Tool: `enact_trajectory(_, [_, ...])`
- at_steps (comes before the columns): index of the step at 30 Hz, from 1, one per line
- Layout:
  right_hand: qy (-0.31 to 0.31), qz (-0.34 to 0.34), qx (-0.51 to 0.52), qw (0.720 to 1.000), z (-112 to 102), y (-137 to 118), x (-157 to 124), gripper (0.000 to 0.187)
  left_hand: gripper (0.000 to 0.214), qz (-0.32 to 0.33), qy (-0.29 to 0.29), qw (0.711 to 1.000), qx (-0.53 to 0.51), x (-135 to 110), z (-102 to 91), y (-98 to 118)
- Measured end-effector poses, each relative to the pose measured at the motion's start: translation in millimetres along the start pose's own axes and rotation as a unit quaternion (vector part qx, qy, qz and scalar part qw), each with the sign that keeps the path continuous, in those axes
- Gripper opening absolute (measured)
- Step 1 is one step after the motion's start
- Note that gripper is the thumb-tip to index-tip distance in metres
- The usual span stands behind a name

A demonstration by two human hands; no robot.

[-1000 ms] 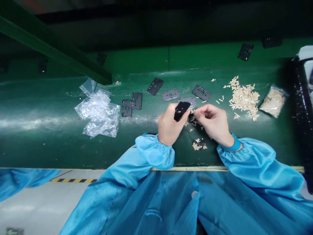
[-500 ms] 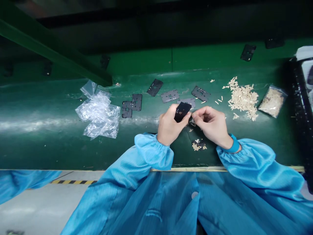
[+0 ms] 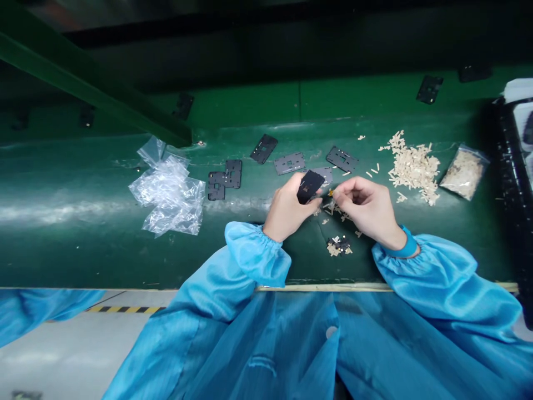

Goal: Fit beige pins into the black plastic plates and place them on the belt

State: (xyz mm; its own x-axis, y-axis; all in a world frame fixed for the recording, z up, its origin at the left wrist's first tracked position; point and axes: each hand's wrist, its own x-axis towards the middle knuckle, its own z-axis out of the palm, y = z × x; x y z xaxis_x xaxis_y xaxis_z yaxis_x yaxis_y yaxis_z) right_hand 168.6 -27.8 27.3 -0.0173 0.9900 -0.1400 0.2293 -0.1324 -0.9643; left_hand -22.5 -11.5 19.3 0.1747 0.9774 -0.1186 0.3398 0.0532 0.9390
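Note:
My left hand (image 3: 287,208) grips a flat black plastic plate (image 3: 310,186) with small cut-outs, tilted up off the bench. Just to its right, my right hand (image 3: 364,205) is closed in a pinch, with a small yellow-tipped piece (image 3: 331,192) at its fingertips; its kind is too small to make out. Below the hands, little beige pieces (image 3: 342,214) are scattered on the green surface. Nearer to me sits a small heap of mixed black and beige bits (image 3: 339,246). Beyond my hands lie several similar plates, among them a grey one (image 3: 290,163) and a dark one (image 3: 341,159).
Clear plastic bags (image 3: 169,189) are piled at the left. A loose pile of beige strips (image 3: 414,166) and a filled zip bag (image 3: 464,172) lie to the right. A black crate (image 3: 510,194) borders the right side; a green beam (image 3: 104,83) slants across the upper left.
My right hand has drawn slightly right, away from the plate, and the yellow-tipped piece now shows at its fingertips. My left hand still holds the plate, shifted slightly.

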Motion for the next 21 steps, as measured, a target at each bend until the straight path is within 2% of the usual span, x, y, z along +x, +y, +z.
enact_trajectory(5, [-0.035,0.006,0.007,0.999,0,1,0,0.009,0.028,-0.029,-0.036,0.992,-0.115,2,1.7,6])
enact_trajectory(8, [-0.038,-0.019,-0.037,0.998,1,2,-1,0.010,0.028,-0.029,-0.033,0.991,-0.128,2,2.5,5])
enact_trajectory(10, [-0.003,-0.082,-0.101,0.991,2,2,-3,0.007,0.026,-0.024,-0.015,0.992,-0.121,2,2.9,3])
enact_trajectory(12, [0.047,-0.175,-0.169,0.969,2,3,-4,0.011,0.026,-0.015,-0.001,0.993,-0.120,3,2.8,3])
enact_trajectory(15, [0.053,-0.291,-0.224,0.929,2,6,-6,0.015,0.026,-0.017,-0.003,0.991,-0.133,3,2.2,4])
enact_trajectory(17, [0.031,-0.323,-0.236,0.916,2,8,-7,0.014,0.025,-0.026,-0.008,0.990,-0.139,2,1.7,5])
enact_trajectory(21, [0.030,-0.330,-0.242,0.912,5,10,-8,0.013,0.026,-0.029,-0.005,0.990,-0.138,1,1.9,6])
